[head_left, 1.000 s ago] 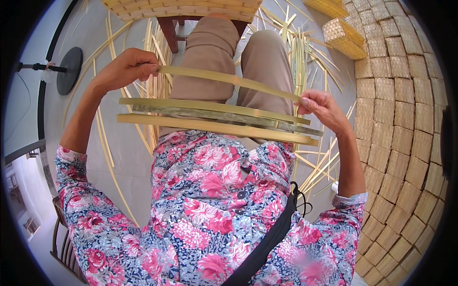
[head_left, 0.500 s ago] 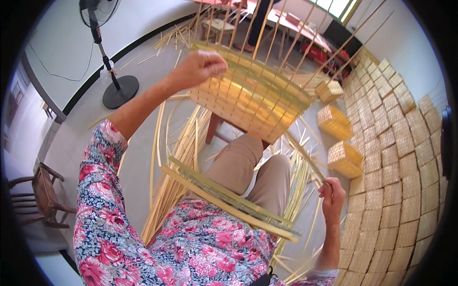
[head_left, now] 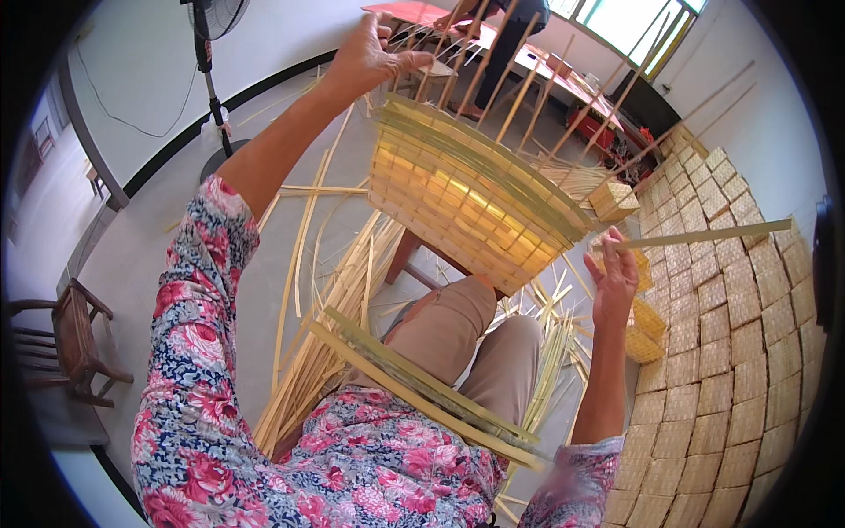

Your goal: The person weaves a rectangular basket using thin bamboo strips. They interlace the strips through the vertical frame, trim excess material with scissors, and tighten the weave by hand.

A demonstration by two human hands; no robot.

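A half-woven bamboo basket stands before my knees, its yellow lower weave topped by green bands. Long thin stakes rise from its upper rim. My left hand is raised above the basket's left corner, beside the stakes, thumb stretched away from the fingers and nothing visible in it. Off the basket's right corner, my right hand has a green bamboo strip at its fingertips, the strip's free end pointing right. Several spare strips lie across my lap.
A bundle of long strips lies on the floor left of my legs. Stacked woven baskets line the right wall. A wooden chair and a standing fan are at left. Another person stands by a far table.
My left hand has lifted off the basket's rim and opened. My right hand has risen toward the basket's right corner, and its strip now points outward right. The view has shifted slightly.
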